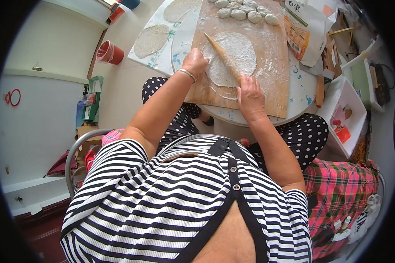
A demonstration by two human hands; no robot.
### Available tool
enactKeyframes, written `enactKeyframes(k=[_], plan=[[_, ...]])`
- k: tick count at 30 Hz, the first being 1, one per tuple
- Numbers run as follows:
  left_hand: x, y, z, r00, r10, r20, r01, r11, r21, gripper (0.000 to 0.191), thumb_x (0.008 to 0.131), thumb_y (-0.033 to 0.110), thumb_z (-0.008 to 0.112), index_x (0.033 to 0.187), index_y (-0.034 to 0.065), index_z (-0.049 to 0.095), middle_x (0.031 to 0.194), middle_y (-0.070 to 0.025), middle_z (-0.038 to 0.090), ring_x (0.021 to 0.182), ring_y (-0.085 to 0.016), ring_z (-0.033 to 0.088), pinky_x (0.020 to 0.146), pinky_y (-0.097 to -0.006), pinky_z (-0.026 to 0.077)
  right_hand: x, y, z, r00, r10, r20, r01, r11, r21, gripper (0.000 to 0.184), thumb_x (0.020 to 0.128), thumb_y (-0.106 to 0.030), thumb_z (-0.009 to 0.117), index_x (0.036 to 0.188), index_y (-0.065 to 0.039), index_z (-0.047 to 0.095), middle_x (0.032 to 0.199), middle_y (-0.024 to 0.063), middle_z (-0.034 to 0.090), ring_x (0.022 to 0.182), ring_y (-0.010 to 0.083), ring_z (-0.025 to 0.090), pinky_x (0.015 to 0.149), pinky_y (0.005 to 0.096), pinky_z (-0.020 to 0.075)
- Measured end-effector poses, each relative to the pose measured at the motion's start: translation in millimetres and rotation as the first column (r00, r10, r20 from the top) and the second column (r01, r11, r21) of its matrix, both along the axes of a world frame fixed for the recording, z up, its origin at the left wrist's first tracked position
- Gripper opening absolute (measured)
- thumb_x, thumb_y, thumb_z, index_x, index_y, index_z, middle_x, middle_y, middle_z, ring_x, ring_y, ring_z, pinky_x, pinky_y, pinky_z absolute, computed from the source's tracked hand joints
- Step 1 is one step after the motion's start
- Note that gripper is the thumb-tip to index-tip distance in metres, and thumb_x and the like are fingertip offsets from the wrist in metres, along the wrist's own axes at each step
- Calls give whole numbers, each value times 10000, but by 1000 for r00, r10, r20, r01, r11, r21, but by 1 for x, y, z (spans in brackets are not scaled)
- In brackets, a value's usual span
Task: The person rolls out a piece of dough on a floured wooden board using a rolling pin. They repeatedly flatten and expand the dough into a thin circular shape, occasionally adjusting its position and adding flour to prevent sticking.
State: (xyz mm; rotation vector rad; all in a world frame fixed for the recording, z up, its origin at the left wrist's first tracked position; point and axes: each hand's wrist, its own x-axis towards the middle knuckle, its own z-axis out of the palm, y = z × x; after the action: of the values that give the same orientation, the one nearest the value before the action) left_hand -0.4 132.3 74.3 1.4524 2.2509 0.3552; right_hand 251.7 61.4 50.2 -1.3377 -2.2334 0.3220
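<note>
A flat round dough sheet [245, 54], dusted with flour, lies on a wooden board [273, 88]. Across it slants a tapered wooden rolling pin [222, 53], its narrow tip pointing to the far left. My right hand [251, 97] is over the pin's near end, fingers laid along it. At the dough's left edge, my left hand [196, 62] is closed with thumb and finger pinching the rim; its fingertips are partly hidden. Several floured dough balls [238, 14] sit at the board's far end.
Two rolled dough rounds [151, 41] lie on a white surface at the left. A flour bag [304, 36] and a wooden-handled tool [320, 91] are on the right, beside a white foam box [345, 118]. A red bin [110, 53] stands on the floor.
</note>
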Motion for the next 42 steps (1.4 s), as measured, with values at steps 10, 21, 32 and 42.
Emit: enactKeyframes(k=[10,21,32,42], plan=[[-8,10,0,992,80,94,-94,983,157,298,866,177,662,1092,-10,711,973,-241,731,928,-383,721,860,-423,556,3,3,-2,1000,6,16,-6,1000,1,511,872,-165,725,1329,-23,545,1131,136,589,1056,310,618,897,404,542],[15,3,19,717,-183,673,-25,957,288,425,996,113,629,1394,29,507,1168,-123,667,1016,-202,670,870,-327,566,3,3,-3,1000,21,-2,-21,999,25,481,893,-173,695,1321,-12,547,1143,148,599,1052,313,630,886,409,548],[-10,-17,10,544,-801,-252,839,510,189,516,894,135,714,1372,77,530,1531,-129,479,1477,-282,370,1221,-487,275,5,-14,-12,995,50,85,-68,970,232,383,872,-99,600,1246,-50,540,1027,98,575,971,256,598,823,395,522],[73,58,-24,596,-657,-461,791,579,199,677,1052,556,342,1545,96,401,1625,-122,366,1523,-291,290,1248,-483,179,31,16,-7,975,-87,203,40,973,225,311,876,-176,639,1154,-66,556,1042,87,562,998,261,575,858,391,501]])
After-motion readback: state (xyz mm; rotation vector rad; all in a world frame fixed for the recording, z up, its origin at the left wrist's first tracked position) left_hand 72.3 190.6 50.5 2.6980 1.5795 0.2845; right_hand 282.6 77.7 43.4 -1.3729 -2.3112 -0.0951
